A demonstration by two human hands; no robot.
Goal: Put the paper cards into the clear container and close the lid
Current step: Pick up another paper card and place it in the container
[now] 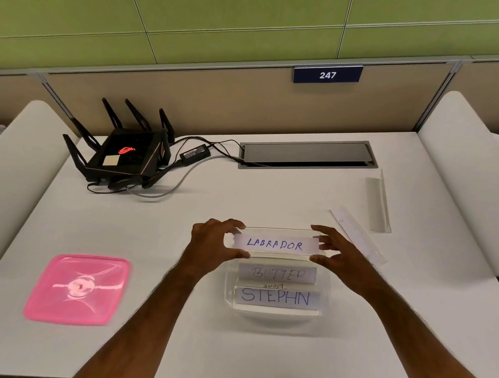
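Head view, hands (275, 253) pinching glossy rectangular card (276, 244)

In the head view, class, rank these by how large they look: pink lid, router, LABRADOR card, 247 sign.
1. Router, antennas included
2. Pink lid; close to the router, and nearer the camera, so this order is unsure
3. LABRADOR card
4. 247 sign, farthest away

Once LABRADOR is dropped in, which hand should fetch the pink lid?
Left. The pink lid lies on the table's left side, nearer the left hand. The right hand would have to cross over the clear container. Both now pinch the LABRADOR card by its ends.
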